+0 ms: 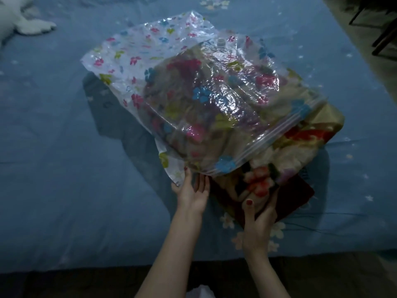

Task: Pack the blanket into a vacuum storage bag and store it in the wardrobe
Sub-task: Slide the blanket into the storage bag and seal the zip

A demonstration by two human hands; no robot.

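The right hand (258,214) holds the near end of the folded blanket (264,177), thumb on top. The left hand (192,190) has straight fingers touching the bag's corner. The blanket lies on the blue bed (64,147), mostly inside the clear flowery vacuum bag (193,87).

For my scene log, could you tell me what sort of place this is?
Most likely a bedroom: the vacuum storage bag and blanket lie on a bed with a blue flowered sheet, and a white plush toy rests at its far corner.
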